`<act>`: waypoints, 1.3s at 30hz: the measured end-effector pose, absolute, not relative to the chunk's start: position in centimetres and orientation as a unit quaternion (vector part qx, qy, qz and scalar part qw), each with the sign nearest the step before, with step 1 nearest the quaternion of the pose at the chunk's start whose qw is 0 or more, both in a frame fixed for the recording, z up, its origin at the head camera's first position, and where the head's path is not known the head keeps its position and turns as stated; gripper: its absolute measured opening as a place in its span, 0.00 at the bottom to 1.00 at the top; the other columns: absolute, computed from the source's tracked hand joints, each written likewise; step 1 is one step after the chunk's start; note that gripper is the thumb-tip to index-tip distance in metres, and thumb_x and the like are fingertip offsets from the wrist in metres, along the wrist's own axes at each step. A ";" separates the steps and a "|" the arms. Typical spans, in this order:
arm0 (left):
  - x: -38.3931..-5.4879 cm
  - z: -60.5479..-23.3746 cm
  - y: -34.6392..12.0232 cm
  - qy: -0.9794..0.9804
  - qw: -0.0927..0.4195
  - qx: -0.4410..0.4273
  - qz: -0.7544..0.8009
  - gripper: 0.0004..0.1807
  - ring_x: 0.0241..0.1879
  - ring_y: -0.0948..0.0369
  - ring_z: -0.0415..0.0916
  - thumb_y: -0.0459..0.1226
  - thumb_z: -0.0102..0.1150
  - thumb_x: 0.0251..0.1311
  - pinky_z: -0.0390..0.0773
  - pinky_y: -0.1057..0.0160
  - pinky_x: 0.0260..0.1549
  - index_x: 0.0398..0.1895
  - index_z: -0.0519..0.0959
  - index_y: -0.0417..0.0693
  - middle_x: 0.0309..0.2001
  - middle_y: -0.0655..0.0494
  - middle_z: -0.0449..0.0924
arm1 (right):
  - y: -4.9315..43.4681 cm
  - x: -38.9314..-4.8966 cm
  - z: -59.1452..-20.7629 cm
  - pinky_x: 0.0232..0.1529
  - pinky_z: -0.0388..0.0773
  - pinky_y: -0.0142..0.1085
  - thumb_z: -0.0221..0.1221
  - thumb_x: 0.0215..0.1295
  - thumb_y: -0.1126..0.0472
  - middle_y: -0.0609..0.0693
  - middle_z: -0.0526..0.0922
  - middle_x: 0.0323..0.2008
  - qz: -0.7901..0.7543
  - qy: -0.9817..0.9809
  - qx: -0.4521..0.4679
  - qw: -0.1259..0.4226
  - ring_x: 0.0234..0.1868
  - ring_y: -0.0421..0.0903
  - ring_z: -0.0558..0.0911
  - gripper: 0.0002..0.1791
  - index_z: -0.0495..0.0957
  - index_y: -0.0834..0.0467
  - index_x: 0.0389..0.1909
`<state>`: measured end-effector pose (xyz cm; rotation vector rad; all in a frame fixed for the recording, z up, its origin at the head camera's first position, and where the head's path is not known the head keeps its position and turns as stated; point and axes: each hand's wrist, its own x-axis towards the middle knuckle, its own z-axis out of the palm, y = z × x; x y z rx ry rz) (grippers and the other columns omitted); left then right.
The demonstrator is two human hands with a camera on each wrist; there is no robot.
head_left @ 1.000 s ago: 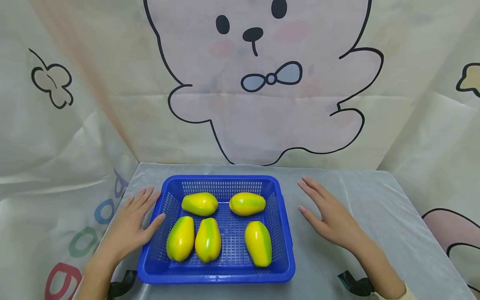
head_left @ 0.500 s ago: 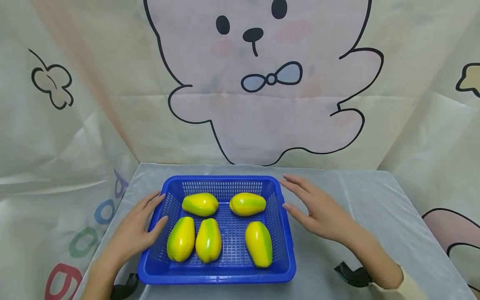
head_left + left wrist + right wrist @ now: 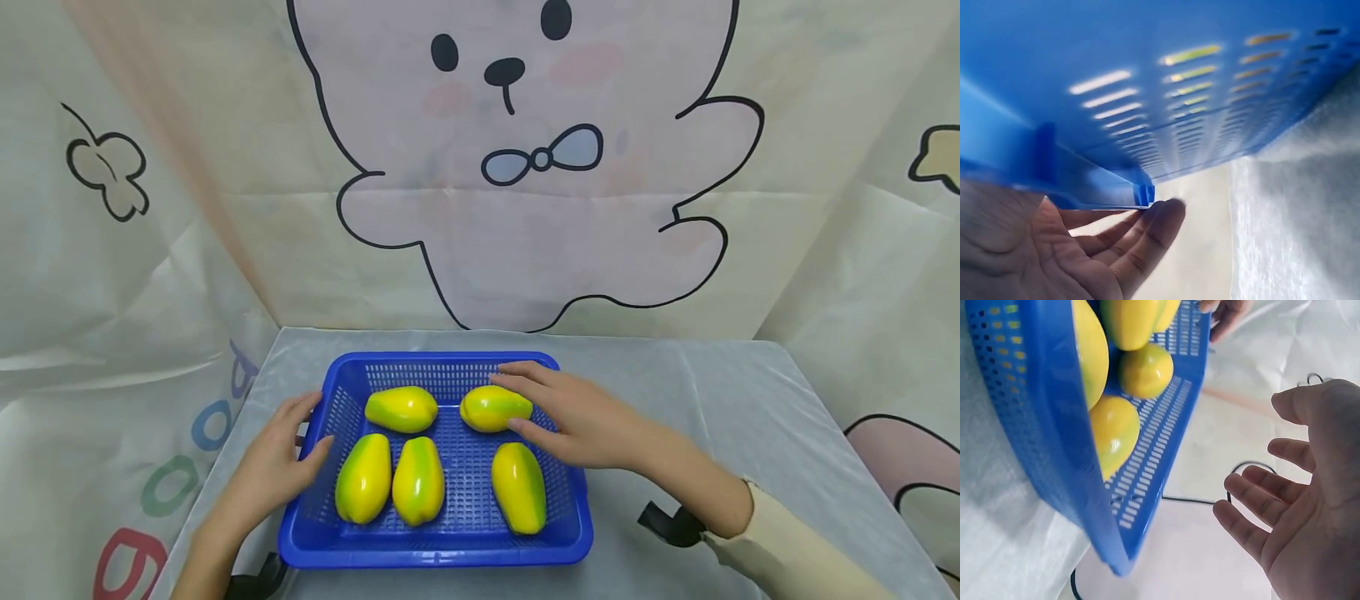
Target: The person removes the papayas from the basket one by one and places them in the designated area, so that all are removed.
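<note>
I see a flat-topped table (image 3: pixel 735 408) spread with a pale grey, softly sheeny cloth (image 3: pixel 795 467), a faint crease running in from the far edge toward the right. Directly on it sits a rectangular blue plastic basket (image 3: pixel 435 557) with slotted walls, upright, left of the tabletop's middle, its long back side roughly parallel to the far edge and near it.
</note>
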<state>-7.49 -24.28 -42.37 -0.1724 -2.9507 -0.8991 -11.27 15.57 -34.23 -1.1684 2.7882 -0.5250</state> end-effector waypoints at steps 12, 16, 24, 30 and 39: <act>-7.5 -41.7 -26.0 -0.899 -0.087 0.010 -0.428 0.40 0.54 0.45 0.80 0.46 0.64 0.66 0.87 0.49 0.46 0.77 0.59 0.42 0.67 0.33 0.71 | 11.3 -12.5 -34.7 0.70 0.73 0.50 0.50 0.76 0.41 0.43 0.67 0.75 -0.161 0.899 -0.382 0.140 0.74 0.45 0.70 0.29 0.61 0.37 0.75; -7.7 -41.7 -26.3 -0.886 -0.105 0.011 -0.451 0.41 0.49 0.53 0.82 0.46 0.65 0.65 0.88 0.54 0.43 0.77 0.59 0.42 0.66 0.33 0.72 | 10.1 -12.8 -35.2 0.70 0.74 0.48 0.50 0.76 0.41 0.44 0.67 0.74 -0.153 0.895 -0.388 0.161 0.73 0.44 0.72 0.29 0.62 0.39 0.75; -8.1 -41.8 -26.7 -0.867 -0.123 0.018 -0.483 0.43 0.48 0.52 0.84 0.46 0.65 0.65 0.89 0.57 0.36 0.78 0.57 0.45 0.65 0.32 0.73 | 7.5 -13.1 -36.2 0.66 0.78 0.42 0.53 0.75 0.44 0.45 0.72 0.70 -0.133 0.880 -0.417 0.186 0.63 0.42 0.79 0.28 0.67 0.42 0.73; -8.3 -41.8 -26.8 -0.853 -0.134 0.025 -0.503 0.43 0.45 0.54 0.87 0.45 0.65 0.65 0.89 0.57 0.36 0.78 0.56 0.44 0.63 0.32 0.76 | 5.6 -13.4 -36.7 0.58 0.80 0.32 0.58 0.72 0.49 0.45 0.74 0.66 -0.115 0.854 -0.473 0.181 0.54 0.39 0.81 0.25 0.72 0.44 0.69; -8.2 -42.0 -26.7 -0.852 -0.134 0.027 -0.505 0.42 0.47 0.53 0.86 0.44 0.65 0.65 0.89 0.56 0.38 0.78 0.56 0.45 0.61 0.32 0.76 | 3.1 -13.3 -37.5 0.63 0.77 0.33 0.65 0.64 0.59 0.40 0.79 0.60 -0.066 0.820 -0.538 0.184 0.55 0.37 0.78 0.25 0.77 0.41 0.62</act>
